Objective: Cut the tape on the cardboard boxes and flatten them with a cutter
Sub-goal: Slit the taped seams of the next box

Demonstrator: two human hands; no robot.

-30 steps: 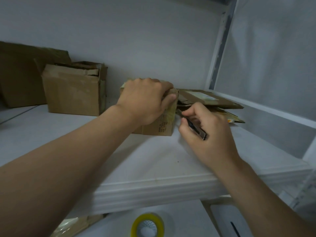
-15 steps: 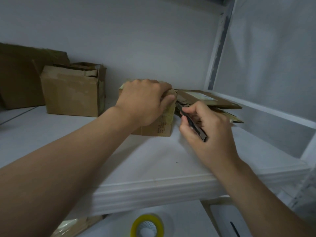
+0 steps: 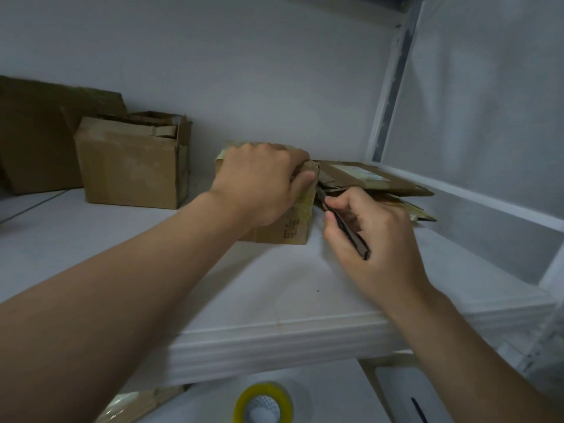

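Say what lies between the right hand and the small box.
Head view: only the front end of the cutter, poking from the right hand toward the right edge of the small box; flattened cardboard lies behind it.

Dim, flat, bluish-grey light all round, a soft shadow lying across the white shelf (image 3: 305, 270) under the left forearm (image 3: 128, 288), the back boxes (image 3: 128, 169) muddy and low in contrast, the tape roll (image 3: 264, 403) at the bottom edge blurred, the shelf's front lip bowing with the wide lens.
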